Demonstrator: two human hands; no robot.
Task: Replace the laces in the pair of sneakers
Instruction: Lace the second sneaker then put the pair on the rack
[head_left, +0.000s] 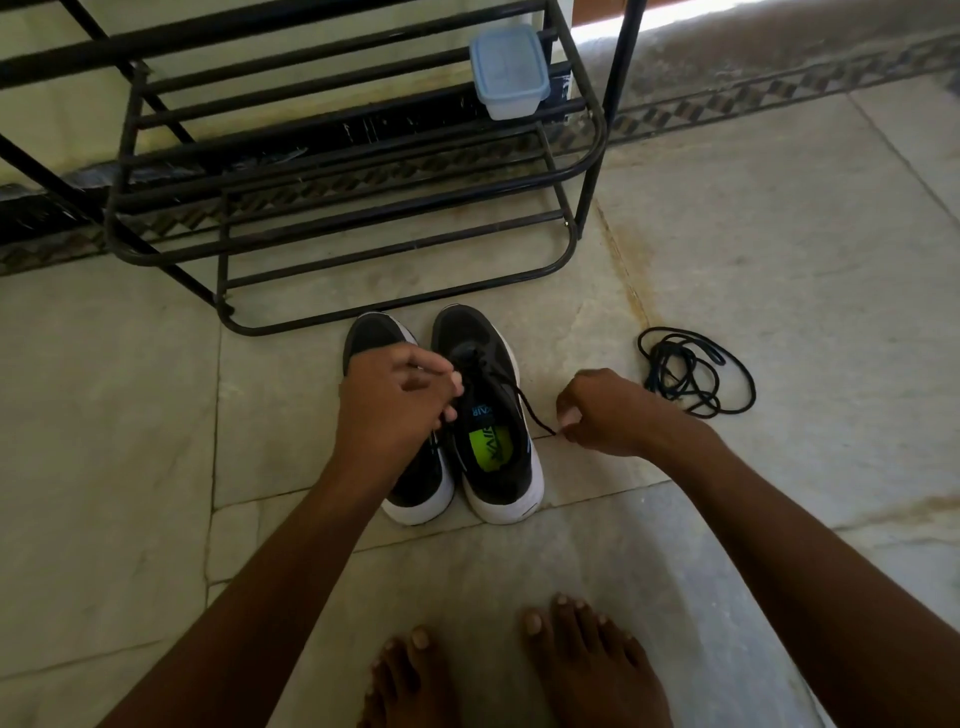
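The two sneakers (452, 415) sit side by side on the floor (779, 260) in the middle of the frame. The right hand (602, 413) pinches the end of a lace (530, 413) that runs up to the right sneaker (488, 410). The left hand (397, 400) has its fingers curled at the top of that shoe; what they hold I cannot tell. A loose pile of laces (693, 376) lies to the right. Best to pull slowly and straight, and keep the shoe from sliding.
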